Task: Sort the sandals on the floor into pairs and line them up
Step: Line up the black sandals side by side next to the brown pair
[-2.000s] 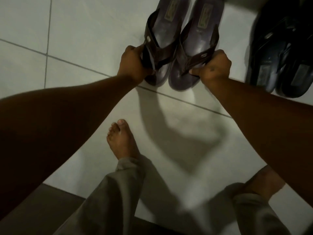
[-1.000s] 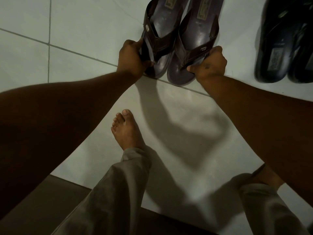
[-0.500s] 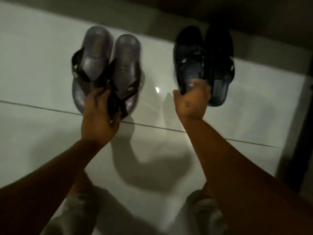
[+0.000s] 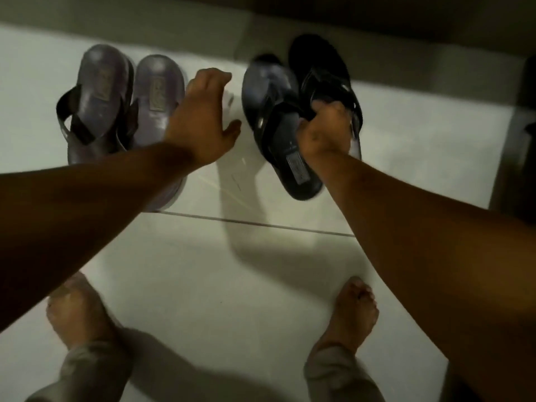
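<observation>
Two brown sandals [image 4: 101, 105] lie side by side on the white floor at the left, heels toward the far wall. A pair of black sandals [image 4: 278, 117] lies to their right, slightly blurred. My right hand [image 4: 324, 132] is shut on the straps of the black sandals, where the two meet. My left hand [image 4: 203, 120] hovers with spread fingers between the two pairs, holding nothing; its forearm covers the near end of the right brown sandal.
A dark skirting and wall [image 4: 290, 13] run along the far edge just behind the sandals. A dark upright edge [image 4: 519, 140] stands at the right. My two bare feet [image 4: 353, 311] stand on the white tiles [image 4: 217, 285] near the bottom.
My left hand has let go of the brown sandals and moved right into the gap. My right hand has closed on the black sandals' straps, and that pair has shifted.
</observation>
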